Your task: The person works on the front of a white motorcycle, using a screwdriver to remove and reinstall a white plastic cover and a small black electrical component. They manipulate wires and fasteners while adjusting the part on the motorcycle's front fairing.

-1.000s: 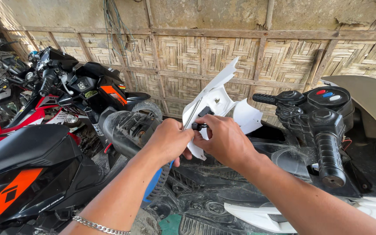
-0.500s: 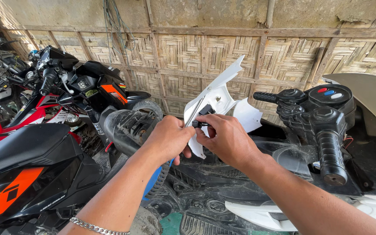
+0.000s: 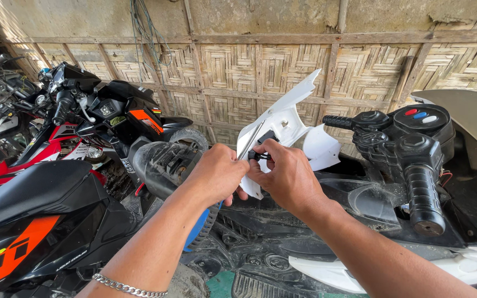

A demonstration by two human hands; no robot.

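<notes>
A white plastic motorcycle fairing panel point(image 3: 286, 118) stands up in front of me, above a scooter's black body. My left hand point(image 3: 216, 175) is closed around a screwdriver whose blue handle point(image 3: 196, 230) sticks out below the fist and whose metal shaft point(image 3: 251, 140) points up at the panel. My right hand point(image 3: 286, 175) pinches a small black part point(image 3: 261, 147) at the panel's edge, right beside the shaft tip. The two hands touch each other. A silver chain bracelet point(image 3: 125, 287) is on my left wrist.
The scooter's black handlebar grip point(image 3: 424, 200) and switch cluster with coloured buttons point(image 3: 422, 117) are at the right. A black, red and orange motorcycle point(image 3: 56, 165) stands close on the left, another tyre point(image 3: 168, 161) behind my left hand. A woven bamboo wall point(image 3: 282, 72) closes the back.
The hands and panel hold almost the same place. My right fingers have shifted slightly on the black part.
</notes>
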